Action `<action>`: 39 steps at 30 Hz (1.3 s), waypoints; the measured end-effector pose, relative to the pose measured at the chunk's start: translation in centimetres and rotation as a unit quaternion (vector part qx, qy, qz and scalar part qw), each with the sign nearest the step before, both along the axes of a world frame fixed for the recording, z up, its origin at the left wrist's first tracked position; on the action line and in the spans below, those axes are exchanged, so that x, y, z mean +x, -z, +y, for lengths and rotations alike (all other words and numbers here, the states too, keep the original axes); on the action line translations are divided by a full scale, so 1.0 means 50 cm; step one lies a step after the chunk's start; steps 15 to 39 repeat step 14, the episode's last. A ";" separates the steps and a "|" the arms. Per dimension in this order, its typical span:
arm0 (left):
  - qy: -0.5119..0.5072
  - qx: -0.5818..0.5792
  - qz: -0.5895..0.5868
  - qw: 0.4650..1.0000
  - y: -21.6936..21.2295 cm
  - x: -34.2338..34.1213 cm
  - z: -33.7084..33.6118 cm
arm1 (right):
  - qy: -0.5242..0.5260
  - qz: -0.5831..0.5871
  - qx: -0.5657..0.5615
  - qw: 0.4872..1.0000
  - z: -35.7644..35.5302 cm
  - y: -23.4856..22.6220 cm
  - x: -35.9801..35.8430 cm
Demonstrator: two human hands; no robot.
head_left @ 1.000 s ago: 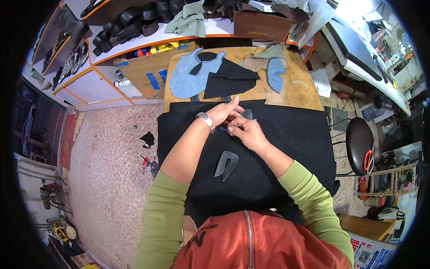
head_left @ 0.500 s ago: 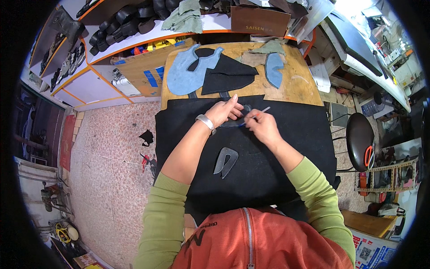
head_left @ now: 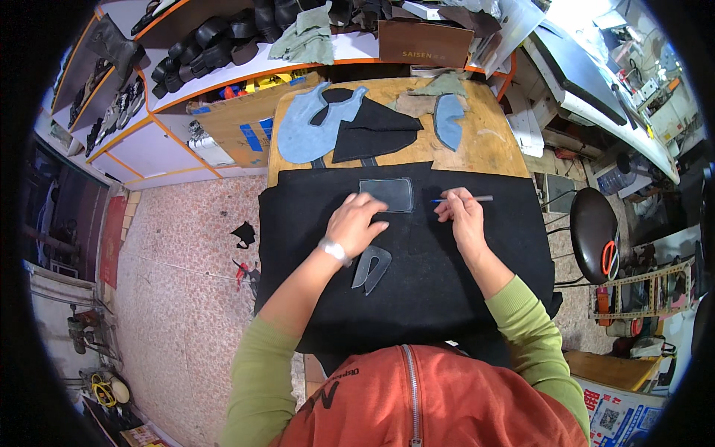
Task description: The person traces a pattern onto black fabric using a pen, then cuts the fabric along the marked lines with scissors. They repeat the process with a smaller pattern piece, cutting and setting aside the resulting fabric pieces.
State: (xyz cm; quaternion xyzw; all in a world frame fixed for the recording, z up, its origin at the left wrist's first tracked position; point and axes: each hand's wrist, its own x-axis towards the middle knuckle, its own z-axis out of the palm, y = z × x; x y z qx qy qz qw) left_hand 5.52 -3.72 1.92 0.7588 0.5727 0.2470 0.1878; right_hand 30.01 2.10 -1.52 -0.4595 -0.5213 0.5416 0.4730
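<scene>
A large black cloth [head_left: 328, 305] covers the near part of the wooden table. On it lies a dark grey, see-through-looking rectangular piece [head_left: 387, 195] with a pale outline and rounded corners. My left hand [head_left: 356, 226] is open at its lower left corner, fingers apart and slightly blurred; whether they touch it I cannot tell. To the right, above the cloth, my right hand [head_left: 463, 220] grips a slim pen [head_left: 482, 198], its blue tip pointing left. Just below my left hand rests a dark grey, curved U-shaped piece [head_left: 372, 270].
Light blue cut pieces [head_left: 309, 130] and folded black fabric [head_left: 378, 134] lie on the table's far part, with another blue piece [head_left: 448, 123] farther right. Shelves of dark shoes [head_left: 212, 37] stand behind. A round stool [head_left: 593, 231] holding orange-handled scissors [head_left: 609, 258] is at the right.
My left hand has come off the rectangular piece, moving down toward me and uncovering it. My right hand has drawn the pen away from its edge to the right.
</scene>
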 end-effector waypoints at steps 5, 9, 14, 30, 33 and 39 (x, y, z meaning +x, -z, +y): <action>-0.105 -0.052 0.057 0.991 -0.008 0.019 -0.117 | 0.007 -0.115 0.082 0.990 -0.079 0.015 0.005; -0.085 -0.051 0.027 0.995 0.012 0.044 -0.137 | 0.019 -0.172 0.131 0.976 -0.096 0.023 0.000; 0.029 -0.027 0.000 0.999 -0.002 0.049 -0.060 | 0.025 -0.191 0.164 0.967 -0.097 0.026 -0.003; 0.029 -0.027 0.000 0.999 -0.002 0.049 -0.060 | 0.025 -0.191 0.164 0.967 -0.097 0.026 -0.003; 0.029 -0.027 0.000 0.999 -0.002 0.049 -0.060 | 0.025 -0.191 0.164 0.967 -0.097 0.026 -0.003; 0.029 -0.027 0.000 0.999 -0.002 0.049 -0.060 | 0.025 -0.191 0.164 0.967 -0.097 0.026 -0.003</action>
